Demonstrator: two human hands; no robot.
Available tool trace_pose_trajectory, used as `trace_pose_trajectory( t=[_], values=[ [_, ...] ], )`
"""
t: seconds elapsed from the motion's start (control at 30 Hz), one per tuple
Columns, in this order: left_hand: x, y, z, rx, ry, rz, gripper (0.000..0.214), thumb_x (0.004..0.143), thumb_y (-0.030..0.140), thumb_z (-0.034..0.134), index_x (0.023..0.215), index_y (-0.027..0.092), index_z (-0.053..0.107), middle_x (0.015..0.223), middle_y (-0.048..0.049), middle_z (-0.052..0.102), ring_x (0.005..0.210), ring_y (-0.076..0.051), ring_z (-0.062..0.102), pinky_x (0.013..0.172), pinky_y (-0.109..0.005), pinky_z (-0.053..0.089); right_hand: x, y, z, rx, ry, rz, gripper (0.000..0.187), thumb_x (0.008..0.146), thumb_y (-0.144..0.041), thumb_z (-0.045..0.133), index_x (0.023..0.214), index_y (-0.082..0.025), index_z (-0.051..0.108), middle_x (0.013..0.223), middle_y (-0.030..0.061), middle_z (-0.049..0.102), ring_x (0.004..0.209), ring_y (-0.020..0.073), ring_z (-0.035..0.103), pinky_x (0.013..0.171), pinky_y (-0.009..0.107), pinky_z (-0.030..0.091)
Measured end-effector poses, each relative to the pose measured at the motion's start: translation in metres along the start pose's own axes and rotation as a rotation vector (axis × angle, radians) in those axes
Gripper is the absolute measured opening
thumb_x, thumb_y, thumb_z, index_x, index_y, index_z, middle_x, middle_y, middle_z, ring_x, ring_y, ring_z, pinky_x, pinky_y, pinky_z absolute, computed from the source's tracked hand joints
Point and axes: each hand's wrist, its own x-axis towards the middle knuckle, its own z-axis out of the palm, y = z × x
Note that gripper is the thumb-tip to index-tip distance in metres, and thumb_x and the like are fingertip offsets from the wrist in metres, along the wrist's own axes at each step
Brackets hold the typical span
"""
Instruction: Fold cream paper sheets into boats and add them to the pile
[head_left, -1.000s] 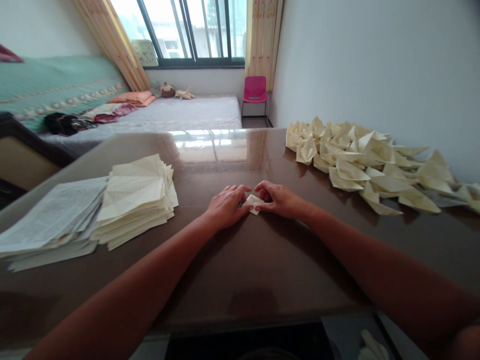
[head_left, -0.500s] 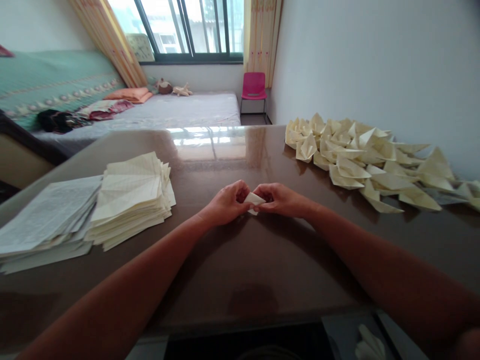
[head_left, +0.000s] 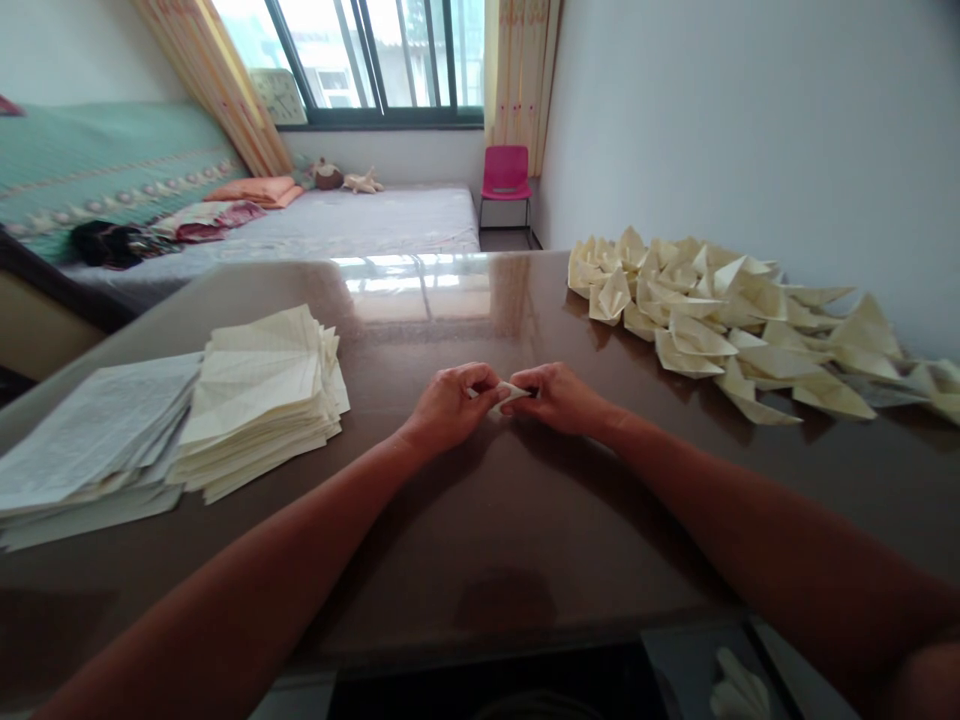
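You are pinching a small folded paper piece (head_left: 508, 393) between both hands over the middle of the brown table (head_left: 480, 540). Whether the piece is touching the surface cannot be told.

Your left hand (head_left: 448, 405) is closing its thumb and fingertips on the left end of the piece. Your right hand (head_left: 564, 398) is gripping the right end the same way, with the fingers curled shut on the paper.

A second ago the piece was lying flat under your fingertips. It is now showing only as a narrow sliver between your fingers, which are hiding most of it. Judging from this, you are now shaping the paper by pinching it, not by pressing it against the table.

To your left, a stack of creased cream sheets (head_left: 262, 395) is resting against a stack of printed pages (head_left: 90, 440). To your right, a heap of folded paper shapes (head_left: 720, 305) is lying along the wall, well apart from your hands.
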Motion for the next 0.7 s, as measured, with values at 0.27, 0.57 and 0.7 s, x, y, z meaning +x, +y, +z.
trace_pose_trajectory(
  t=[0.27,0.57,0.7],
  values=[
    [0.0006,-0.0048,-0.0001,0.034,-0.007,0.036,0.025,0.084,0.04,0.056,0.078,0.018,0.067,0.074,0.0006,0.066,0.068,-0.012,0.057,0.063,-0.021,0.044,-0.0019,-0.001,-0.0057,0.018,0.022,-0.013,0.042,0.085,-0.05,0.053,0.071,-0.013,0.068,0.057,-0.0024,0.051,0.057,0.0092,0.039,0.055,0.023,0.027],
    [-0.0001,-0.0019,-0.0006,-0.095,0.025,0.052,0.02,0.085,0.034,0.056,0.089,0.017,0.067,0.083,-0.0015,0.066,0.071,-0.011,0.059,0.055,-0.017,0.044,-0.0018,0.0015,-0.0084,0.021,0.077,0.009,0.031,0.079,-0.044,0.063,0.093,-0.019,0.074,0.067,-0.0013,0.063,0.059,0.0108,0.049,0.058,0.022,0.034],
    [-0.0004,-0.0017,-0.0007,-0.064,0.055,0.068,0.017,0.083,0.031,0.057,0.087,0.017,0.066,0.082,-0.0011,0.065,0.071,-0.01,0.058,0.053,-0.017,0.042,-0.0031,-0.0011,-0.0085,0.004,0.082,-0.013,0.033,0.083,-0.046,0.06,0.094,-0.02,0.075,0.074,0.0024,0.069,0.064,0.0135,0.055,0.06,0.023,0.037]
  ],
)
